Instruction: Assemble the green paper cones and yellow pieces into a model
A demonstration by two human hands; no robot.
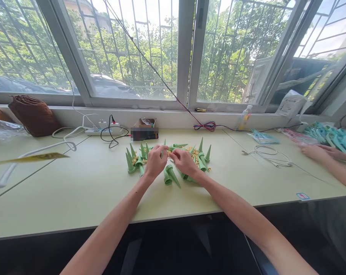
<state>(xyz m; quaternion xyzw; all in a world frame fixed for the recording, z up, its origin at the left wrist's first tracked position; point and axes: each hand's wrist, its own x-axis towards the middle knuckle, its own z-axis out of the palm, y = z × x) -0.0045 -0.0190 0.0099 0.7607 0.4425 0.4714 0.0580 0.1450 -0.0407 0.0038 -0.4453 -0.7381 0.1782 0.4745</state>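
My left hand [156, 159] is closed, its fingers curled around a green plastic cone [162, 153] that shows partly between them. Right beside it, my right hand [184, 162] is closed in a pinch near the cone; what sits between its fingertips is too small and hidden to make out. Around both hands lie several green cone spikes, some upright like the one on the left [130, 164], others on their sides. Two cones [168, 176] lie in front of the hands, one showing its threaded open end. Small tan pieces [195, 152] are heaped among the cones.
Behind the cones stands a small open box [145, 130], with a power strip [105, 130] and cables to its left. A white cable [267, 154] lies to the right. Another person's hand [312, 152] is near teal items [333, 137]. A yellow strip [32, 158] crosses the left side.
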